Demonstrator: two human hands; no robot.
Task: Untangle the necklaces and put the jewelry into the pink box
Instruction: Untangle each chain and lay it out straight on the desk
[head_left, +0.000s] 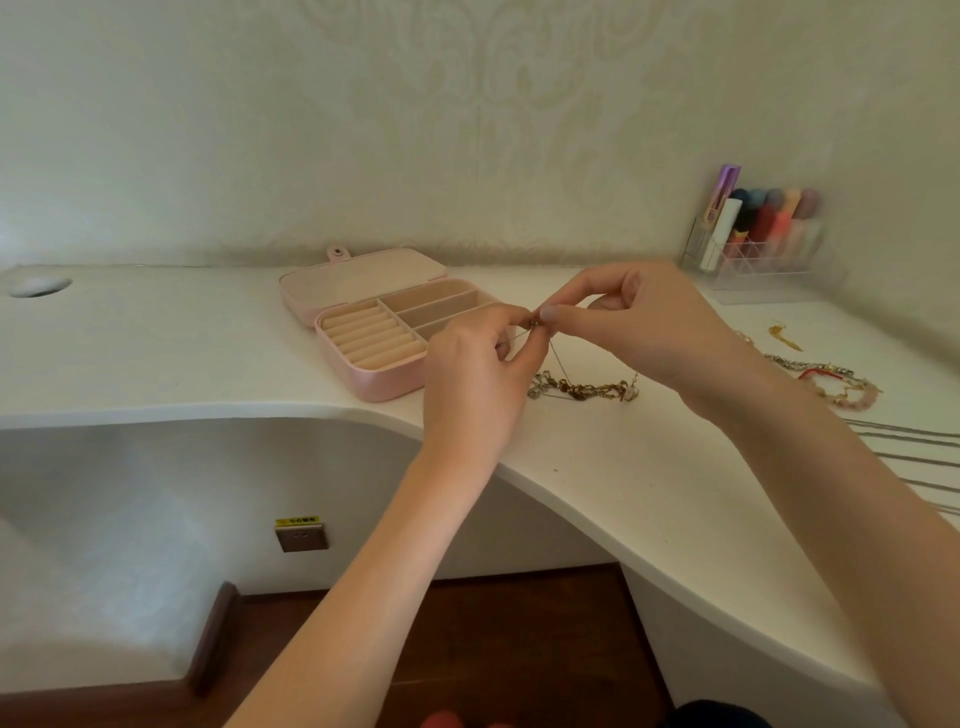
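Note:
The pink box (363, 376) lies open on the white desk, lid folded back, with ring rolls on the left and empty compartments on the right. Just right of it, my left hand (475, 379) and my right hand (631, 322) meet above the desk, and both pinch a thin silver necklace chain (556, 358) near its clasp. The chain hangs down to a tangled heap of necklaces (582, 389) on the desk under my hands. More jewelry (826, 376), with pink beads, a red cord and a silver chain, lies further right.
A small gold piece (784, 335) lies near the right edge. A clear organizer (758, 244) with coloured makeup items stands against the wall at the back right. The desk's curved front edge (363, 413) runs below the box. A round hole (39, 286) sits far left.

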